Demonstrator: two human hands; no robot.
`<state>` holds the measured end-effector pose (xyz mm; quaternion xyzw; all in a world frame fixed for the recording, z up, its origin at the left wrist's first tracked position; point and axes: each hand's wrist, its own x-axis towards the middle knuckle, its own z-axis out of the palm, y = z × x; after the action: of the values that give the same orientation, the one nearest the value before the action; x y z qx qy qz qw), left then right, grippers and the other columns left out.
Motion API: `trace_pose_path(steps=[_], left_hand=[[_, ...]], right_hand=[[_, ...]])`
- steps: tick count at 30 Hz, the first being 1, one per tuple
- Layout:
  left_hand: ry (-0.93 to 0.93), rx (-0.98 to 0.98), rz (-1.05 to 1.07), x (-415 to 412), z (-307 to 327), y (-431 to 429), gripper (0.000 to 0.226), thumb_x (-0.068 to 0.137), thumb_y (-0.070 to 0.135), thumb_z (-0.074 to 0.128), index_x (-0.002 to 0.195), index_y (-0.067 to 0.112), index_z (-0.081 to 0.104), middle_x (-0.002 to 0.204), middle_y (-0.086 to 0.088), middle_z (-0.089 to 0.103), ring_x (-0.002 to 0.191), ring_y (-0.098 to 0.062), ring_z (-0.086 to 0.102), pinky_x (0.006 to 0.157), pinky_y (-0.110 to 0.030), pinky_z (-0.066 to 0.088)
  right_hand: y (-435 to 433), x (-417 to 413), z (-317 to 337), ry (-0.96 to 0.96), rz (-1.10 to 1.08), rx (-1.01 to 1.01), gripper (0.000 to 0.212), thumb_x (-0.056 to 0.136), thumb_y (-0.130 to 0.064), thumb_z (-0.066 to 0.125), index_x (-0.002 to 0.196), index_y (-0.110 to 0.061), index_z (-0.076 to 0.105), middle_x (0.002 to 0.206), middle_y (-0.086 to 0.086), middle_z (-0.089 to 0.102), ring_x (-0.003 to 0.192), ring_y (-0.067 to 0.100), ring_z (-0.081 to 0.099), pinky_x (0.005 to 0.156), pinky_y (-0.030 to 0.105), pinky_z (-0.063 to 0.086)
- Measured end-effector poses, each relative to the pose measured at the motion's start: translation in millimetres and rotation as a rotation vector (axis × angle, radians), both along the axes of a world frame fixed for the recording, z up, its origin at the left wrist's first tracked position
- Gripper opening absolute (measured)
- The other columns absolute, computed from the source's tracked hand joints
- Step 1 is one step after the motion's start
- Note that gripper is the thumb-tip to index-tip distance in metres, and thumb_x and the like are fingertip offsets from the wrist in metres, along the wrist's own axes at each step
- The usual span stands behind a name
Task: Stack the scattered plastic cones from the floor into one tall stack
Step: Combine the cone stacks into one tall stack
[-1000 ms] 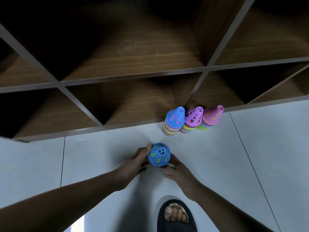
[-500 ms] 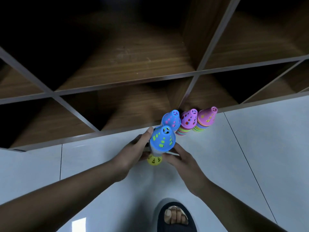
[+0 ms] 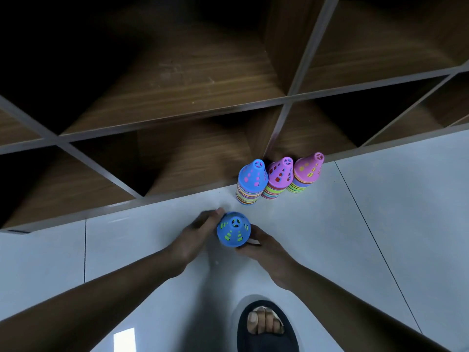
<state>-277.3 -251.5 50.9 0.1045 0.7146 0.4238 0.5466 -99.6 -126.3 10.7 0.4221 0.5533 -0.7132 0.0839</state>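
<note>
Directly below the camera, a blue cone (image 3: 233,232) shows tip-first, green visible through its holes, so at least one more cone is nested under it. The left hand (image 3: 194,236) and right hand (image 3: 265,250) each close a grip round its sides; whether its base touches the floor (image 3: 380,224) cannot be told. Just beyond, near but apart, three upright stacks line the foot of the wooden shelf unit (image 3: 177,80): a blue-topped stack (image 3: 252,179) nearest the hands, then a purple-topped stack (image 3: 279,175) and a pink-topped stack (image 3: 307,170), packed close together. A foot in a dark slipper (image 3: 274,344) rests on the floor beside the right forearm
</note>
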Motion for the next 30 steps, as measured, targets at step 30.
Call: trace_pose_path(steps=[30], left_hand=[[0.719, 0.504, -0.024, -29, 106, 1, 0.033, 0.09, 0.033, 0.087, 0.121, 0.029, 0.076, 0.118, 0.008, 0.078, 0.106, -0.02, 0.075, 0.095, -0.049, 0.059]], right_hand=[[11, -22, 59, 0.216, -0.232, -0.002, 0.039, 0.086, -0.008, 0.081, 0.12, -0.026, 0.077, 0.113, 0.007, 0.077, 0.106, 0.016, 0.071, 0.115, 0.049, 0.049]])
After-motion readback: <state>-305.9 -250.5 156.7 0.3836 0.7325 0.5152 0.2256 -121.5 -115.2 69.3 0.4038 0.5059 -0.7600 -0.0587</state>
